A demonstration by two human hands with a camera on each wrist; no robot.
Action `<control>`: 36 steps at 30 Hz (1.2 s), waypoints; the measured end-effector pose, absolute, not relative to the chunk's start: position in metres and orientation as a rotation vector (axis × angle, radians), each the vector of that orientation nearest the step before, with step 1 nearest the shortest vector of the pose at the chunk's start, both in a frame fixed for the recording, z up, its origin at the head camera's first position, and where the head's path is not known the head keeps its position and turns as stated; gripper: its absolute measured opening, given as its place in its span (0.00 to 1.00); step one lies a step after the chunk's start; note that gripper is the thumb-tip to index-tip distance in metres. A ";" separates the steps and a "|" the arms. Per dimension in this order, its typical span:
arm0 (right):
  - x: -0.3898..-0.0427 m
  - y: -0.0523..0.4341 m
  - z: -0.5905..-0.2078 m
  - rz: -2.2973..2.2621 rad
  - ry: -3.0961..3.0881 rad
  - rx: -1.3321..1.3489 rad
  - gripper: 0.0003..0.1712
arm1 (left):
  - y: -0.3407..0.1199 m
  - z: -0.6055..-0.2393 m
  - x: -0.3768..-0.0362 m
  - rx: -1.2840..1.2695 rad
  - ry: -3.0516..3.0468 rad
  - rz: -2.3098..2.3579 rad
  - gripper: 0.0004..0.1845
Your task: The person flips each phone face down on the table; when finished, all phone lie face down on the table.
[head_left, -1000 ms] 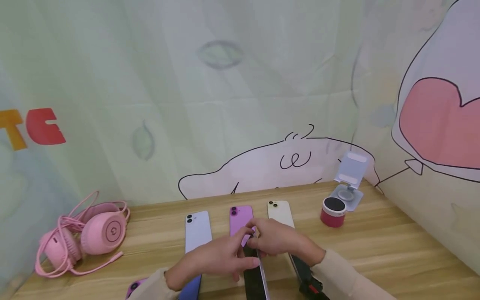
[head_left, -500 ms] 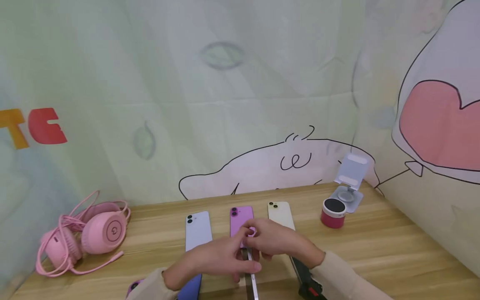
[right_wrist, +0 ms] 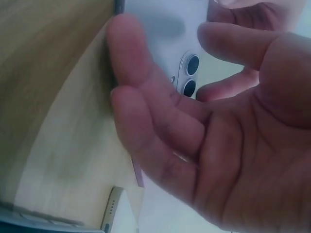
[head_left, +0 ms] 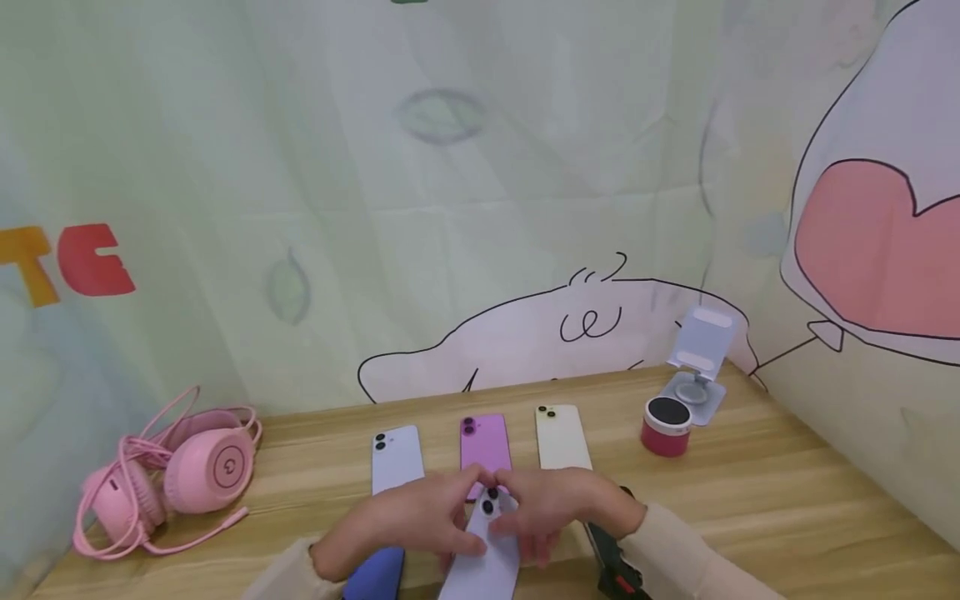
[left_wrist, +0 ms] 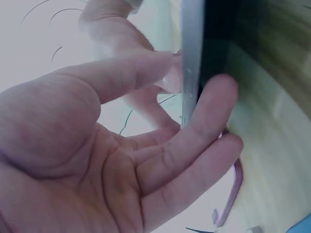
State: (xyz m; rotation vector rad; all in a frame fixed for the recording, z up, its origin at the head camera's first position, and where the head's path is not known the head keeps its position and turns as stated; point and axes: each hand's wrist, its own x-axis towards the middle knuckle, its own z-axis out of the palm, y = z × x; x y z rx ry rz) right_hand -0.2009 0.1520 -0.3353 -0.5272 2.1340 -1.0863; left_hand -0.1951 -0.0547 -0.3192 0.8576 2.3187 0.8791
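Both hands hold a pale lavender phone [head_left: 487, 575] at the front middle of the table, its back with two camera lenses towards the head camera. My left hand [head_left: 416, 512] grips its left side; in the left wrist view the thumb lies on one face of the phone [left_wrist: 190, 48] and fingers on the other. My right hand [head_left: 558, 500] grips the right side, its thumb over the back near the lenses. Behind the hands lie a magenta phone [head_left: 485, 442], a pale blue phone [head_left: 397, 458] and a cream phone [head_left: 562, 437], backs up.
Pink headphones [head_left: 206, 467] with a coiled cable lie at the left. At the right stand a red cylinder [head_left: 665, 437] with a dark top and a folding stand [head_left: 701, 342]. A blue object [head_left: 378, 575] and a dark one [head_left: 603, 550] lie beside the forearms.
The lavender phone has turned over: its dark face showed first, then its narrow edge, and now its back. The hands have shifted slightly around it.
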 end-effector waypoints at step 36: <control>-0.259 0.172 -0.401 -0.766 2.071 -0.600 0.29 | -0.048 -0.344 -0.197 0.784 2.316 0.609 0.36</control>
